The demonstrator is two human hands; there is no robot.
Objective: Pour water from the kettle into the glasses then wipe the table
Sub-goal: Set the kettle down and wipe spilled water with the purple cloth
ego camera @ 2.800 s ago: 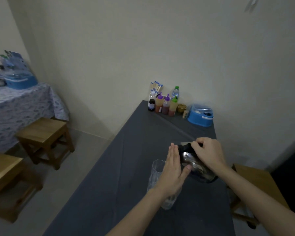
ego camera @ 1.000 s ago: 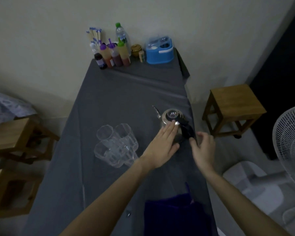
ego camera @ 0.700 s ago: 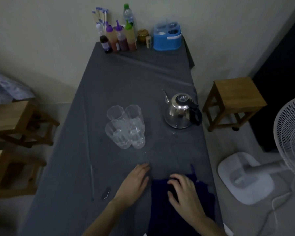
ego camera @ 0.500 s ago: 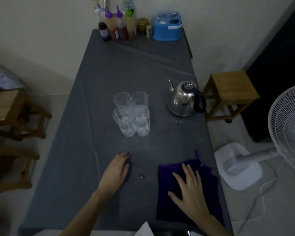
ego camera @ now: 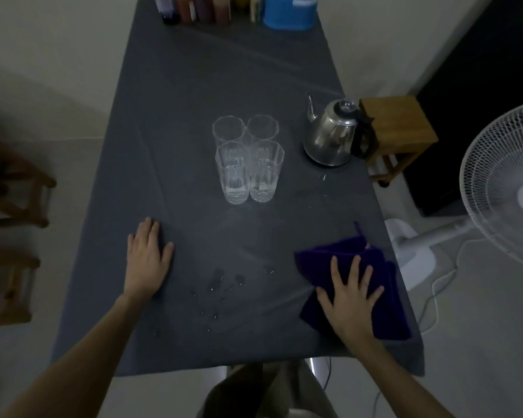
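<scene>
Several clear glasses (ego camera: 248,158) stand clustered mid-table, the two nearest holding some water. A steel kettle (ego camera: 329,135) with a black handle stands upright to their right, near the table's right edge. My right hand (ego camera: 349,300) lies flat with spread fingers on a dark blue cloth (ego camera: 384,292) at the near right corner. My left hand (ego camera: 147,259) rests flat on the grey tablecloth (ego camera: 194,86) at the near left, holding nothing. Water drops (ego camera: 218,288) lie on the cloth-covered table between my hands.
Sauce bottles (ego camera: 194,10) and a blue caddy (ego camera: 290,10) line the far end. A wooden stool (ego camera: 402,128) stands just right of the kettle. A white pedestal fan (ego camera: 501,182) is at the right, more wooden stools (ego camera: 9,182) at the left.
Both hands left the kettle, which now stands on the table. My right hand came down flat on the blue cloth and my left hand settled on the table farther left.
</scene>
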